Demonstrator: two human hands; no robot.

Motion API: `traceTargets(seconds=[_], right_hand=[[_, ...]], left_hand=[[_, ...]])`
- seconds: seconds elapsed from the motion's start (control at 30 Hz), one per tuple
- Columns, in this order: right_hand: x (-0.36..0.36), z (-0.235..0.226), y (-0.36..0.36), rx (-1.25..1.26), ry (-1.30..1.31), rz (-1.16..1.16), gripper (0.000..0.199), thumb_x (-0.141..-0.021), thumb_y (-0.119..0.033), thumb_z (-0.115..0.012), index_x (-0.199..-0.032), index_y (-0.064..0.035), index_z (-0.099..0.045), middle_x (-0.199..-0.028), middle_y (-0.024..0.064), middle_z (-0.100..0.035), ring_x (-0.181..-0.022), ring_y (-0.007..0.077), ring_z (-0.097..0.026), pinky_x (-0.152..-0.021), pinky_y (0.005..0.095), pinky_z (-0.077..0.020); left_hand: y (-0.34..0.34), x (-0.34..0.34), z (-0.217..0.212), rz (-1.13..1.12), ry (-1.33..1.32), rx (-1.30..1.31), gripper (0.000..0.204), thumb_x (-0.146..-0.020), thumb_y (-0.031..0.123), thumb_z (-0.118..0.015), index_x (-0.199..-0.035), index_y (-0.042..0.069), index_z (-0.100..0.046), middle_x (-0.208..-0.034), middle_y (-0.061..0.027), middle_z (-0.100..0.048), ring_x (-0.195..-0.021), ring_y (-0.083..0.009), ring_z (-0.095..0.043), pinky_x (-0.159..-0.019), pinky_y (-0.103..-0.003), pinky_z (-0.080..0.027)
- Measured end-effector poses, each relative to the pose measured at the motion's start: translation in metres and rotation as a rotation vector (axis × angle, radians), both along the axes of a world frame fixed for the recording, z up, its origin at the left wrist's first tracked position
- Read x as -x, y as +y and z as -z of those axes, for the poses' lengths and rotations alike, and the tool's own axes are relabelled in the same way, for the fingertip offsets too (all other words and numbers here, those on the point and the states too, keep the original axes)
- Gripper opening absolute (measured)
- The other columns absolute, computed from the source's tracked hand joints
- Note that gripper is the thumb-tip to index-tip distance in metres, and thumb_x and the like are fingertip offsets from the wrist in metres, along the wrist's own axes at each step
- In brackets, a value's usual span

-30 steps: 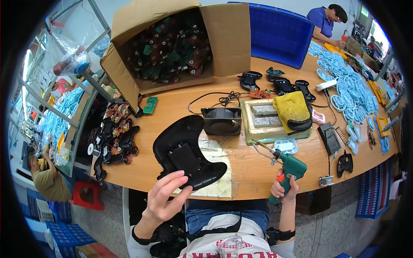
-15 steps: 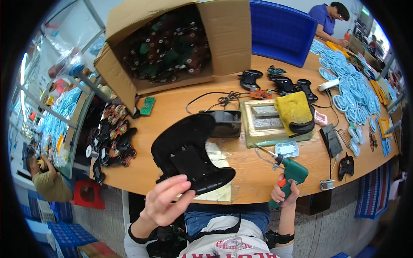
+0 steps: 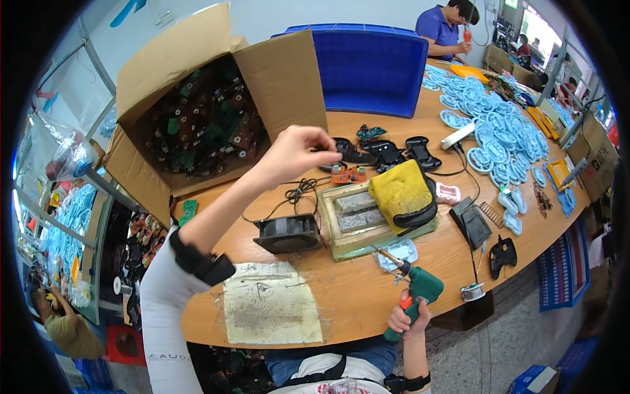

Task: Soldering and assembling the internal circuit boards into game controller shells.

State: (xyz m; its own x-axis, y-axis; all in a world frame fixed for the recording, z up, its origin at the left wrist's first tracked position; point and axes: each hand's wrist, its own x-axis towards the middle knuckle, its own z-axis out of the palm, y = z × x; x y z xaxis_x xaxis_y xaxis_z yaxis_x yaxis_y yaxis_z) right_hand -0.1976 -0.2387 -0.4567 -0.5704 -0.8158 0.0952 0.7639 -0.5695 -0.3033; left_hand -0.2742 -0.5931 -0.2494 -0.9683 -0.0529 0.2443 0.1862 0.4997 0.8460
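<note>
My left hand point(image 3: 298, 156) is raised over the far part of the table, thumb and bent fingers apart, nothing seen between them. Just beyond its fingertips lie black game controller shells point(image 3: 388, 153), the closest partly covered by the hand. My right hand point(image 3: 410, 318) is wrapped round the green handle of a soldering gun point(image 3: 425, 286) with a red trigger. The gun's metal tip points up and left, over a pale blue plastic piece point(image 3: 398, 253). Behind it stands a framed tray point(image 3: 334, 244) with grey blocks, a yellow sponge point(image 3: 401, 195) on its right side.
A carton point(image 3: 282, 85) of circuit boards stands at the back left, beside a blue bin point(image 3: 367, 75). A black fan point(image 3: 287, 234) sits behind a stained sheet point(image 3: 272, 305). Light blue rings point(image 3: 499, 131) pile up at right, near a solder reel point(image 3: 472, 291). A co-worker point(image 3: 446, 29) sits beyond.
My left hand has gone from the near edge to the far shells, and the large black controller shell is out of it. The view has shifted. My right hand still grips the soldering gun.
</note>
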Motion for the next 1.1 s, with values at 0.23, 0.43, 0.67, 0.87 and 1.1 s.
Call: traceTargets(seconds=[0.23, 0.43, 0.67, 0.87, 1.1], right_hand=[[0.003, 0.001, 0.001, 0.000, -0.016, -0.021, 0.049, -0.084, -0.048, -0.053, -0.110, -0.0074, -0.043, -0.054, -0.0012, -0.036, -0.040, 0.0078, -0.034, -0.042, 0.0247, -0.0321], [0.003, 0.004, 0.003, 0.055, -0.060, -0.001, 0.050, -0.082, -0.047, -0.055, -0.111, -0.0071, -0.044, -0.055, -0.0012, -0.036, -0.041, 0.0079, -0.034, -0.042, 0.0248, -0.0316], [-0.003, 0.006, 0.006, 0.096, -0.130, 0.059, 0.051, -0.081, -0.047, -0.056, -0.111, -0.0068, -0.045, -0.055, -0.0013, -0.036, -0.041, 0.0082, -0.035, -0.043, 0.0253, -0.0320], [0.002, 0.009, 0.009, 0.153, -0.200, 0.099, 0.052, -0.081, -0.045, -0.057, -0.113, -0.0066, -0.045, -0.056, -0.0006, -0.037, -0.043, 0.0086, -0.037, -0.045, 0.0257, -0.0326], [0.006, 0.006, 0.008, 0.163, -0.203, 0.069, 0.050, -0.082, -0.043, -0.056, -0.114, -0.0059, -0.045, -0.057, 0.0001, -0.038, -0.045, 0.0090, -0.038, -0.046, 0.0263, -0.0336]], left_hand=[[-0.010, 0.086, 0.053, -0.121, 0.037, 0.853, 0.044, -0.071, 0.018, -0.068, -0.110, 0.001, -0.058, -0.129, -0.0258, -0.040, -0.114, -0.0375, -0.045, -0.098, -0.041, -0.036], [-0.023, 0.105, 0.089, 0.114, -0.325, 0.933, 0.039, -0.065, 0.017, -0.071, -0.102, 0.008, -0.063, -0.092, -0.0163, -0.062, -0.093, -0.0319, -0.059, -0.079, -0.041, -0.048], [-0.015, 0.143, 0.100, 0.490, -0.378, 1.090, 0.055, -0.066, 0.023, -0.071, -0.116, 0.008, -0.053, -0.101, -0.0157, -0.058, -0.099, -0.0318, -0.052, -0.084, -0.041, -0.045], [0.006, 0.166, 0.110, 0.583, -0.398, 1.217, 0.074, -0.058, 0.031, -0.073, -0.124, 0.010, -0.045, -0.103, -0.0115, -0.059, -0.095, -0.0305, -0.049, -0.081, -0.039, -0.043], [-0.017, 0.185, 0.103, 0.620, -0.458, 1.094, 0.050, -0.062, 0.026, -0.072, -0.106, 0.008, -0.057, -0.088, -0.0068, -0.061, -0.089, -0.0246, -0.051, -0.078, -0.036, -0.042]])
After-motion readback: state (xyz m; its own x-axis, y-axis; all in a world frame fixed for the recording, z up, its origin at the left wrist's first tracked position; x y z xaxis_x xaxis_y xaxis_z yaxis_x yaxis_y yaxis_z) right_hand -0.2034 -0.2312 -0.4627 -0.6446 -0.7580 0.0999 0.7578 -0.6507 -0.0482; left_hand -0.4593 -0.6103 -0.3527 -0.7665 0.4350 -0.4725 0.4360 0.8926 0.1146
